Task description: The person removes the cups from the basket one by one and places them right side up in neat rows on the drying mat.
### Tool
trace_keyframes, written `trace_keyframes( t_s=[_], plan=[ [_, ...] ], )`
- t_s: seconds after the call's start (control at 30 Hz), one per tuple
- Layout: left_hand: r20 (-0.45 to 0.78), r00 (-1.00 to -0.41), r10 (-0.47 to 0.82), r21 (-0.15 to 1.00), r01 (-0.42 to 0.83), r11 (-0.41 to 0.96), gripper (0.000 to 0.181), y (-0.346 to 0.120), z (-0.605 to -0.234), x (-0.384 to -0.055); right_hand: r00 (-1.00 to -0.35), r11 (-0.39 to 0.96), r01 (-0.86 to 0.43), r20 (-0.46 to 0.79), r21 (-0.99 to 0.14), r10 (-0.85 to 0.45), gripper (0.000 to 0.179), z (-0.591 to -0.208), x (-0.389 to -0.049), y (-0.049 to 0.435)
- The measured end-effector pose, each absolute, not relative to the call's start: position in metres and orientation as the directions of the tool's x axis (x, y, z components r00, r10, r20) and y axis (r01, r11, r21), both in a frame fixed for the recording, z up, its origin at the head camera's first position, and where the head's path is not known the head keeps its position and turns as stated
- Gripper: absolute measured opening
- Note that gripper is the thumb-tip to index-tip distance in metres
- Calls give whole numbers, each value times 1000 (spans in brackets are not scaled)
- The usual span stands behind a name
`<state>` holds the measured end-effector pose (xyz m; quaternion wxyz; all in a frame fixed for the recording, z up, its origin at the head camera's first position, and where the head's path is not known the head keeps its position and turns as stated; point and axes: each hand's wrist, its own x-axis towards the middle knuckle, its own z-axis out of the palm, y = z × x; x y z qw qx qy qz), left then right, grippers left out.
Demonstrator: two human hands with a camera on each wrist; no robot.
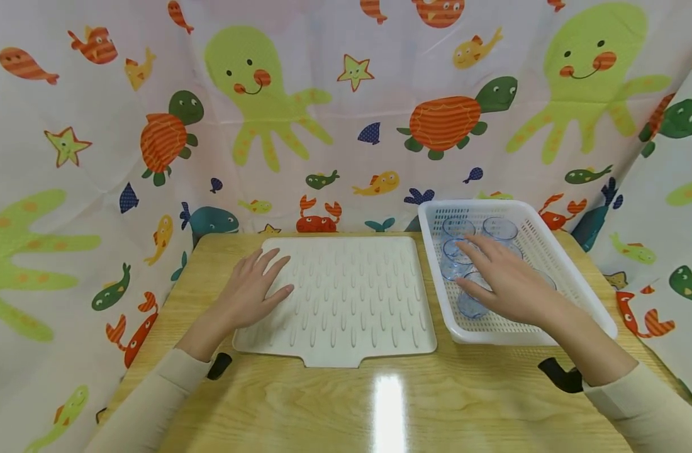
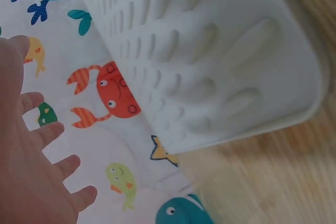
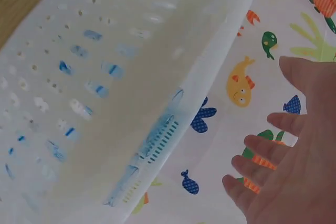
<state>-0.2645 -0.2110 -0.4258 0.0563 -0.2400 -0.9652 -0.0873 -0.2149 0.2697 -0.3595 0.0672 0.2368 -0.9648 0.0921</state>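
My left hand (image 1: 251,290) hovers over the left edge of a white ridged drain board (image 1: 346,296), its fingers spread and holding nothing. In the left wrist view, the fingers stretch out apart from the board's raised ridges. My right hand (image 1: 507,277) hangs over a white plastic basket (image 1: 578,289), fingers extended and holding nothing. Several clear bluish cups (image 1: 458,251) stand inside the basket, partly hidden beneath that hand. From the right wrist view, the basket's slotted wall (image 3: 131,77) shows blue cups through its holes, with the hand above the rim.
A wooden table (image 1: 301,409) carries both the board and the basket. Behind and on both sides hangs a curtain (image 1: 334,126) printed with sea animals, close to the table's back edge. Dark straps (image 1: 560,375) show near the wrists.
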Motion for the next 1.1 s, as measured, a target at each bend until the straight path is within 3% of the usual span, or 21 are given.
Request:
trace_keyframes(
  t_s=[0.37, 0.63, 1.1],
  plan=[
    [134, -904, 406, 172, 425, 889, 68, -235, -443, -246, -930, 907, -353, 193, -230, -313, 78, -383, -192, 287],
    [119, -923, 367, 193, 384, 903, 68, -250, -456, -237, -971, 891, -236, 126, -387, -203, 87, -398, -183, 298],
    [36, -932, 361, 208, 361, 909, 78, -264, -486, -228, -980, 868, -196, 60, -457, -190, 90, -412, -177, 303]
  ],
)
